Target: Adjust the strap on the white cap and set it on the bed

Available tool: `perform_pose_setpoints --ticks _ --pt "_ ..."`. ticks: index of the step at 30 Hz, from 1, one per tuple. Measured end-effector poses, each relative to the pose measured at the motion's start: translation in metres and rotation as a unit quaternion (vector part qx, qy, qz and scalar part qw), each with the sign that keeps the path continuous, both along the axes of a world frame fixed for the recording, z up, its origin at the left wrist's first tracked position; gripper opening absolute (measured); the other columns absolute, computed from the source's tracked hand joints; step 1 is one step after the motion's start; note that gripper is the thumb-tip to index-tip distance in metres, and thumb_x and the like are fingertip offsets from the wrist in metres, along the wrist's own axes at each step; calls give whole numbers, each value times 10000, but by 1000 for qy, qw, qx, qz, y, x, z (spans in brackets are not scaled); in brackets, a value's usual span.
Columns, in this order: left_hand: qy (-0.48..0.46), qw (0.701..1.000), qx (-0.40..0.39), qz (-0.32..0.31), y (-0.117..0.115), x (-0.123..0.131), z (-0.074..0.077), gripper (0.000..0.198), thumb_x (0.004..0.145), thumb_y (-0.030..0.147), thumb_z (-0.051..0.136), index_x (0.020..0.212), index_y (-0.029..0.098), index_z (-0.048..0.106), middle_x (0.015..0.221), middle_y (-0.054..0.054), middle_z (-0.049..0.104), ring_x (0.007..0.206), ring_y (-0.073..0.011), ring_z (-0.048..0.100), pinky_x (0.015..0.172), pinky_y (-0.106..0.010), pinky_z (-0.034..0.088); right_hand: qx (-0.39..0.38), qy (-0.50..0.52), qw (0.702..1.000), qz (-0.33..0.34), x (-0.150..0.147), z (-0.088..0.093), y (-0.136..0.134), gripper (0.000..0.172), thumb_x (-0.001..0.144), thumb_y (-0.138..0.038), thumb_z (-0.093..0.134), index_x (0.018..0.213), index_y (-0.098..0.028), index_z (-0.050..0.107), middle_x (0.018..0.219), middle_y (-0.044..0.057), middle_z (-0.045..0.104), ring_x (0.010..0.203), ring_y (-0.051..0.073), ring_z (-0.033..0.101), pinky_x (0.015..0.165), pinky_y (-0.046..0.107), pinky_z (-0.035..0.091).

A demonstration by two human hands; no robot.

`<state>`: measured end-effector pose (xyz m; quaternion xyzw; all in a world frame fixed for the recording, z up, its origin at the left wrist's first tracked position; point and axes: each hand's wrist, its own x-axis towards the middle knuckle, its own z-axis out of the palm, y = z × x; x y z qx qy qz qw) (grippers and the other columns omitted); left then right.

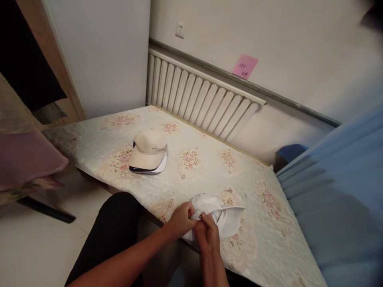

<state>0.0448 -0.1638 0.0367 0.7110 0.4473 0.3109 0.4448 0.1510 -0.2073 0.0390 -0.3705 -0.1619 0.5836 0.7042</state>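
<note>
A white cap (pixel 224 217) lies at the near edge of the flowered bed cover (pixel 209 167), its brim pointing right. My left hand (pixel 180 220) and my right hand (pixel 207 235) both pinch the strap at the back of this cap, fingers closed on it. Farther off, to the left on the cover, a beige cap (pixel 149 151) sits stacked on top of other caps, of which a white and a dark brim edge show underneath.
A white radiator (pixel 197 99) runs along the wall behind the bed. A pink note (pixel 245 66) is stuck on the wall. A blue curtain (pixel 338 191) hangs at the right. A pink cushion (pixel 26 159) sits at the left. My dark-trousered knee (pixel 116 227) is below.
</note>
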Motion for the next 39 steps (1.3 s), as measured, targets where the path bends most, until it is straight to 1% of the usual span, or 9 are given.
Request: perform_pose_setpoints --ticks 5,8,11,16,20,22,26,34,39 --pt "-59 998 -29 -7 2 -4 0 195 572 150 559 626 194 377 587 75 363 568 -89 334 517 -220 252 13 -11 1000 22 3 3 -4 203 625 -176 732 782 -211 608 799 -5 668 831 176 628 816 342 495" --pt "-94 993 -73 -12 2 -8 3 196 580 160 574 636 191 389 578 79 368 560 -83 343 510 -210 263 -1 -32 999 43 4 2 -4 239 625 -214 741 829 -198 617 867 24 677 852 196 631 734 323 512" --pt "-129 985 -110 -17 2 -10 5 170 598 171 575 657 184 416 572 83 373 549 -77 348 500 -202 264 -7 -29 998 54 4 -1 -5 264 642 -225 731 885 -206 628 882 24 681 833 191 634 661 288 508" --pt "-226 955 -189 -30 1 -10 8 149 621 193 574 674 177 435 558 89 383 510 -61 346 488 -192 263 -7 -19 998 55 2 -7 -4 280 660 -225 706 932 -224 638 896 19 682 845 196 634 625 276 504" --pt "-256 936 -241 -13 -3 -11 16 155 685 292 564 694 173 464 556 73 442 513 -73 395 491 -198 282 -10 -31 999 42 2 -7 -5 250 670 -245 693 915 -234 647 897 11 677 851 187 632 621 261 498" --pt "-255 936 -243 -6 -4 -11 20 184 706 333 561 694 171 475 568 62 465 533 -81 417 502 -203 297 -15 -53 998 36 1 -6 -5 228 676 -275 683 896 -230 652 899 23 678 850 193 632 614 265 498" --pt "-249 939 -238 -3 -6 -11 22 232 730 382 546 672 173 465 546 62 449 521 -84 414 500 -210 299 -20 -72 997 28 0 -6 -5 226 669 -284 684 887 -231 655 904 29 678 849 199 632 618 276 501" --pt "-232 939 -252 -19 -5 -11 19 197 700 343 555 673 181 446 534 68 440 496 -77 396 487 -208 277 -24 -73 996 34 -2 -4 -6 207 696 -282 684 889 -221 640 909 26 688 810 183 636 570 250 482" --pt "-239 940 -243 -25 -4 -13 16 196 690 339 533 638 183 425 538 60 429 511 -84 400 506 -219 297 -7 -58 997 55 -4 -1 -7 221 698 -281 691 904 -216 645 894 25 685 803 178 637 611 264 487"
